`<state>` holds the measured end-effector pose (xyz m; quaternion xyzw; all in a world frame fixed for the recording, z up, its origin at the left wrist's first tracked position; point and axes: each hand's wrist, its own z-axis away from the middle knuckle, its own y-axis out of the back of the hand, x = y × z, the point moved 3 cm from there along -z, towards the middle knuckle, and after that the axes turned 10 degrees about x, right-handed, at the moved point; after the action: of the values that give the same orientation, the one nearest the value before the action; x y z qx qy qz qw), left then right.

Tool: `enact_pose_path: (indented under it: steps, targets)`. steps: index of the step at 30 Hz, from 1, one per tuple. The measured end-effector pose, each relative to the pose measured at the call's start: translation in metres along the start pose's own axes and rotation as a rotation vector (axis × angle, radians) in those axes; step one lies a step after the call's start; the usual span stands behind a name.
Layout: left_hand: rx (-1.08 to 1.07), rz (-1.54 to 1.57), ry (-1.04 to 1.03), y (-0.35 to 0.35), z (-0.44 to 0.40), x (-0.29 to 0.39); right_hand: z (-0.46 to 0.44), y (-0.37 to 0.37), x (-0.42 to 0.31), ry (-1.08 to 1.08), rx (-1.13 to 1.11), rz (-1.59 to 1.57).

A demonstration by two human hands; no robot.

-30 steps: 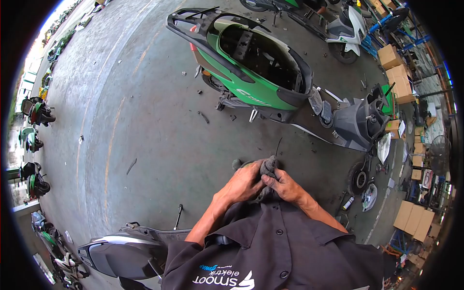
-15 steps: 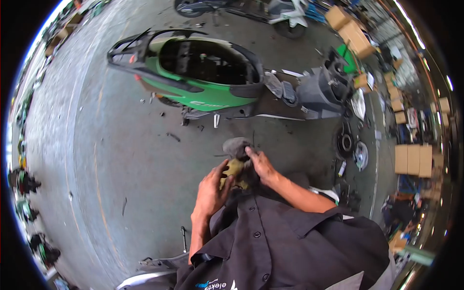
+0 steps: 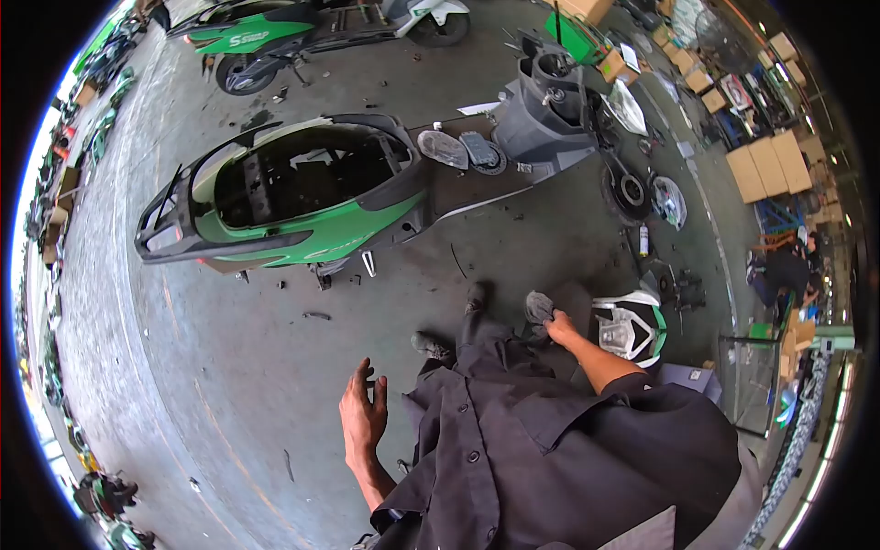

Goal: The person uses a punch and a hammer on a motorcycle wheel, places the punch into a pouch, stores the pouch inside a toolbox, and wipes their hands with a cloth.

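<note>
My right hand (image 3: 561,327) is closed around a grey, crumpled cloth (image 3: 539,307) that hangs in front of my right leg. Off to the left of my body, my left hand (image 3: 365,417) is held up with its fingers apart and nothing visible in it. Ahead of me stands a partly dismantled green and black scooter (image 3: 348,234), its seat area an open cavity. On its floorboard lie a clear-wrapped item (image 3: 442,148) and a dark round part (image 3: 486,154).
Right of my hand lies a white and green fairing (image 3: 632,330) beside a grey box (image 3: 689,380). A spray can (image 3: 643,240) and a wheel (image 3: 629,190) are farther on. Another scooter (image 3: 266,37) stands at the back. A crouching person (image 3: 788,270) is at far right.
My hands have moved apart, the right one carrying the grey cloth rightward and the left one going left. The yellow item formerly at my left hand is out of sight. My view has shifted.
</note>
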<state>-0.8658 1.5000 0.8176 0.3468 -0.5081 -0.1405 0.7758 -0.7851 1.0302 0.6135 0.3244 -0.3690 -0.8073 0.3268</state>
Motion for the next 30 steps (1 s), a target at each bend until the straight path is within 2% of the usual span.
enact_pose_path:
  steps: [4, 13, 14, 20, 23, 24, 27, 30]
  targets:
    - [-0.071, -0.021, -0.068, -0.017, -0.024, 0.028, -0.006, -0.029, 0.02, -0.051, 0.075, -0.047]
    - [-0.157, -0.108, -0.2, -0.047, -0.057, 0.104, -0.065, -0.003, -0.016, 0.018, 0.106, -0.167]
    - [-0.154, -0.117, -0.201, -0.05, -0.059, 0.112, -0.081, -0.01, -0.012, 0.082, 0.143, -0.199]
    - [-0.139, 0.033, -0.172, -0.061, -0.07, 0.169, -0.128, -0.002, -0.033, 0.199, 0.199, -0.375]
    - [-0.181, 0.258, -0.164, -0.067, -0.076, 0.2, -0.138, 0.011, -0.048, 0.252, 0.168, -0.49]
    - [-0.236, 0.391, -0.124, -0.071, -0.077, 0.213, -0.141, 0.016, -0.053, 0.323, 0.202, -0.509]
    - [-0.563, 0.429, -0.368, -0.077, -0.075, 0.293, -0.149, 0.028, -0.063, 0.345, 0.081, -0.456]
    - [-0.947, 0.544, -0.759, -0.099, -0.058, 0.391, -0.163, 0.026, -0.058, 0.34, -0.037, -0.33]
